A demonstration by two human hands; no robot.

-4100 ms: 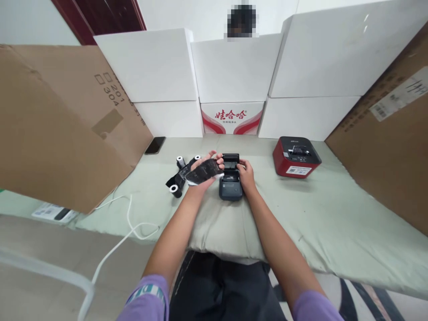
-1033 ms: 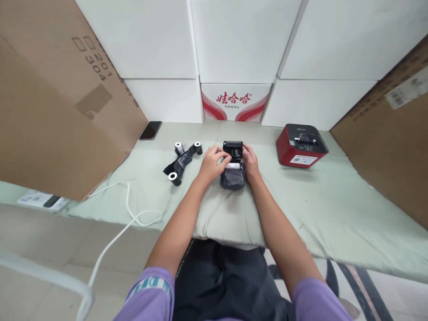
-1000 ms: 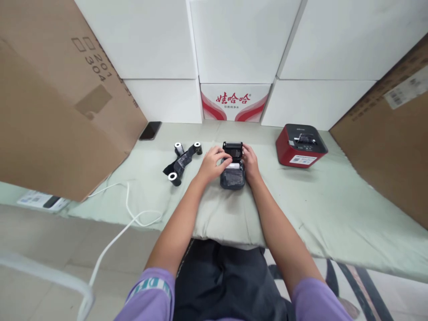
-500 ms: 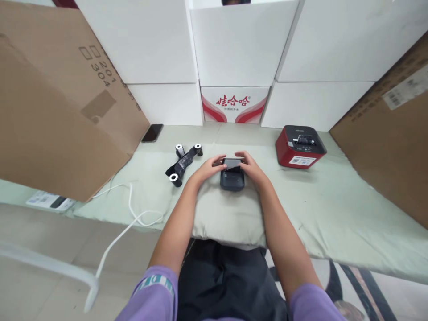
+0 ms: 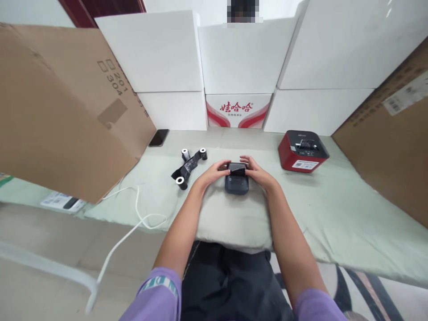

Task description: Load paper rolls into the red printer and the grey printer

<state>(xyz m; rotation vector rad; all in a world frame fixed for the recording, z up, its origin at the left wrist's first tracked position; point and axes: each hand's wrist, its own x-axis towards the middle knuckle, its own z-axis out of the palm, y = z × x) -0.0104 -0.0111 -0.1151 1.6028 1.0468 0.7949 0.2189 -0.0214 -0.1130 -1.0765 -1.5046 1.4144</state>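
Note:
A small dark printer (image 5: 236, 186) with rounded corners lies on the cloth in front of me, its upper part raised or opened at the back. My left hand (image 5: 218, 172) curls round its far left side, thumb on the upper part. From the far right side my right hand (image 5: 257, 172) grips it in the same manner, with thumb and fingers bent. Between the two thumbs shows a glossy black strip (image 5: 237, 171); whether it is film or a lid I cannot tell. Left of my hands, a black ribbon (image 5: 189, 166) with several small rolls lies loose.
A red and black printer (image 5: 302, 151) stands to the right. At the back left rests a phone (image 5: 158, 137). White boxes (image 5: 237, 55) wall off the far side, cardboard sheets (image 5: 67, 102) the flanks. A white cable (image 5: 138, 209) runs over the front left edge.
The view has tilted up slightly, so everything sits a little lower and further right. The black strip between my thumbs now looks darker and angled differently. Both hands stay on the small printer.

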